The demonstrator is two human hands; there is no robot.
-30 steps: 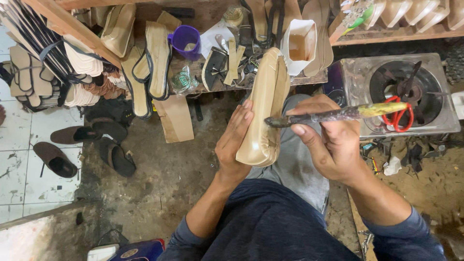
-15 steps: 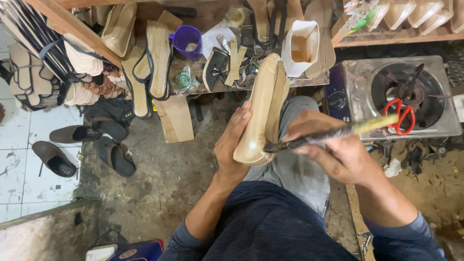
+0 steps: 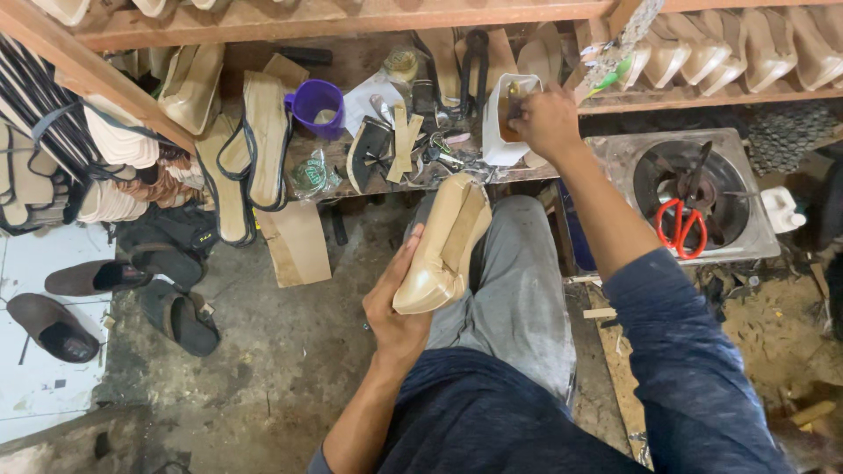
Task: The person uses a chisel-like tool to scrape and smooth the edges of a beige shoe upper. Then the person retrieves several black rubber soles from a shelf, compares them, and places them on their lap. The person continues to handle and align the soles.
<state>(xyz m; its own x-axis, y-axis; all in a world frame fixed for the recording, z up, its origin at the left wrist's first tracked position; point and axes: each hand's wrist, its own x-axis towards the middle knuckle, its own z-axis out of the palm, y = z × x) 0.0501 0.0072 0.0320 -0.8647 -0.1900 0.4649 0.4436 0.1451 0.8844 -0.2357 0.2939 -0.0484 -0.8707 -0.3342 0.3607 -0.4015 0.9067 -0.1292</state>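
Firmly in left grip: beige shoe.

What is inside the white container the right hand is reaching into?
The white container holds something brownish, apparently liquid. The right hand covers part of its opening, so whatever it dips in there and the container's bottom cannot be seen.

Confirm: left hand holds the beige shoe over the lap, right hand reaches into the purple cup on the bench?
Not the purple cup. In the head view the right hand reaches into the white container on the bench; the left hand does hold the beige shoe over the lap.
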